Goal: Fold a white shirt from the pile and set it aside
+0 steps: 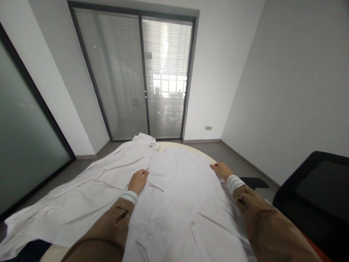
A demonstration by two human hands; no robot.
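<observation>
A white shirt (180,189) lies spread over the table, with folds and small buttons showing on its lower part. My left hand (138,181) pinches the shirt's left edge, thumb against fingers. On the opposite side my right hand (223,170) grips the right edge near the table's rim, also with closed fingertips. The cloth between the two hands lies mostly flat, with creases near my left hand and below my right. Another white garment (95,189) lies wrinkled along the left, its upper end bunched at the far side and its near end reaching the picture's left edge.
The round pale table (191,146) shows its rim at the back. A black mesh chair (313,189) stands close on the right. Something dark blue (34,251) shows under the left garment. Beyond are a glass door with blinds (166,80) and white walls.
</observation>
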